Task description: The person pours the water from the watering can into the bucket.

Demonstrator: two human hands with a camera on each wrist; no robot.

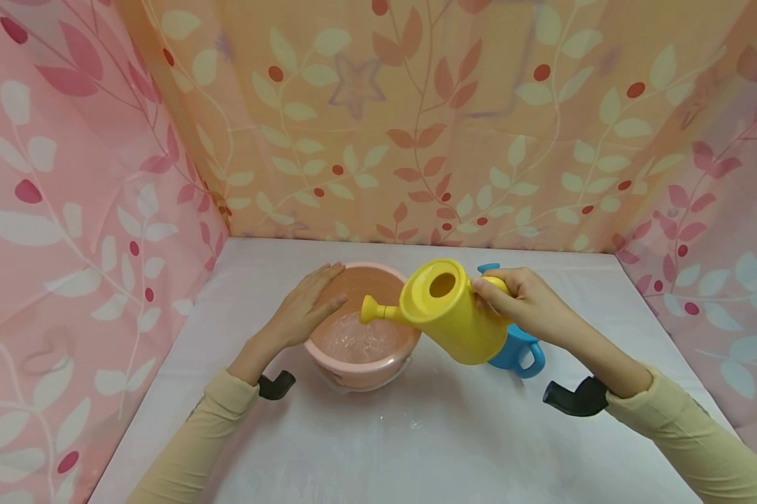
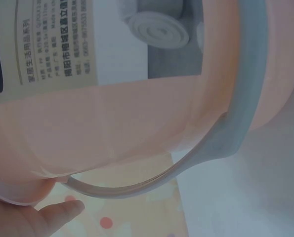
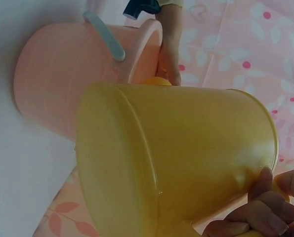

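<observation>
The pink bucket (image 1: 366, 378) stands upright on the white table (image 1: 467, 434), with clear, rippled water (image 1: 366, 343) in its bottom. The right hand (image 1: 520, 301) grips the yellow can (image 1: 460, 325) by its handle, fingers curled round it, at the right side of the bucket. The can is held up, tilted toward the bucket, its spout (image 1: 385, 313) reaching over the bucket's opening. The left hand (image 1: 303, 308) rests at the bucket's left rim with its fingers straight, not closed round anything. To the right of the bucket, partly hidden behind the can, is a blue vessel (image 1: 515, 346) with a looped handle. A few drops (image 1: 415, 424) lie on the table in front of the bucket, and patterned cloth (image 1: 353, 140) hangs behind it. The left wrist view shows a printed label (image 2: 43, 49) on the bucket's wall, beside its pale bail (image 2: 250, 59)
</observation>
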